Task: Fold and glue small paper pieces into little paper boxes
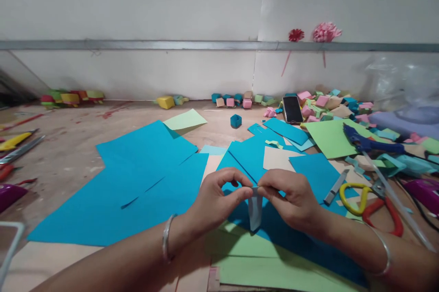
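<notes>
My left hand and my right hand meet over the table, each pinching the top edge of a small folded strip of blue paper that hangs down between them. Both hands are closed on it with fingertips touching. Beneath them lie large blue paper sheets and light green sheets. A silver bangle sits on each wrist.
Scissors with yellow and red handles and a grey cutter lie to the right. A blue glue gun, a phone, a small blue paper cube and several coloured paper cubes sit farther back. More scissors lie at the left.
</notes>
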`<state>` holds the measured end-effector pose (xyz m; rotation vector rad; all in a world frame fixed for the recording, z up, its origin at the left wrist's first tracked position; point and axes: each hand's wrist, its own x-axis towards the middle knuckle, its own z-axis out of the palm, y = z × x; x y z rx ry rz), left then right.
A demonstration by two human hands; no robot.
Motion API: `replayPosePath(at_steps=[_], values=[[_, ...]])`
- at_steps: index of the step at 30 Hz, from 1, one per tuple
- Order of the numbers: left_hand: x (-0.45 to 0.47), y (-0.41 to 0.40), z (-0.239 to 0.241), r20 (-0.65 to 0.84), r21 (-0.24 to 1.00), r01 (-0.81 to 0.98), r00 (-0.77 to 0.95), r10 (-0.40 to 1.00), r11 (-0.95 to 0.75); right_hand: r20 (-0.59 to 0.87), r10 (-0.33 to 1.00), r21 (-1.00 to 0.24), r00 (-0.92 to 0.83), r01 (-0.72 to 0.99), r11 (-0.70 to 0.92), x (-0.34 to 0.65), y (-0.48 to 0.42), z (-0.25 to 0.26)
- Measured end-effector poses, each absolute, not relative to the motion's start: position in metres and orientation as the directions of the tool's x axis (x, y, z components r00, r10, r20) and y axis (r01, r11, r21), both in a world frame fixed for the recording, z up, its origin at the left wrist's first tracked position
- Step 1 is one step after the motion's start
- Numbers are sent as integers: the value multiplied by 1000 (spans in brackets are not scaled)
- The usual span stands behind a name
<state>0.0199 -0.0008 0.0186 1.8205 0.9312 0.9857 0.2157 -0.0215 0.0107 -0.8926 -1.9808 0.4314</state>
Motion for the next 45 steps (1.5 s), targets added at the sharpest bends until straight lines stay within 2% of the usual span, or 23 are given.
replayPosePath(at_steps=[6,10,12,15,18,21,24,28,32,35,37,40,42,45], values=[[20,-1,23,188,913,269,391,901,-307,326,881,-791,-343,412,453,213,-19,12],[20,2,18,183,929,235,382,906,-287,312,888,-775,-337,450,443,213,-15,13],[20,3,14,184,948,182,357,916,-261,290,916,-822,-278,416,387,213,-13,13],[20,4,9,196,970,104,197,961,-219,180,971,-957,-154,199,209,214,-11,13],[20,6,6,128,992,-24,45,991,-127,63,995,-996,-76,-66,58,213,-9,12],[20,8,3,43,981,-192,79,996,-27,-9,996,-984,-86,-175,-24,209,-7,8],[23,8,1,21,955,-295,137,990,20,-33,993,-970,-114,-234,-59,206,-8,2],[26,3,-2,25,987,-162,297,955,24,27,992,-977,-119,-213,1,201,-14,-6],[27,-4,-2,60,993,-118,295,954,-26,156,972,-983,-173,73,171,196,-19,-11],[26,-5,-2,87,996,-41,281,956,-78,275,934,-901,-227,277,333,198,-19,-12],[24,-4,-2,119,989,55,256,959,-138,352,896,-828,-271,355,433,202,-16,-10],[20,1,0,238,923,234,279,930,-306,481,831,-737,-278,385,555,211,-15,-5],[18,4,0,323,830,350,335,885,-435,576,779,-688,-248,369,625,215,-15,-1],[16,7,-2,377,708,455,404,834,-541,680,692,-604,-242,349,716,219,-18,3]])
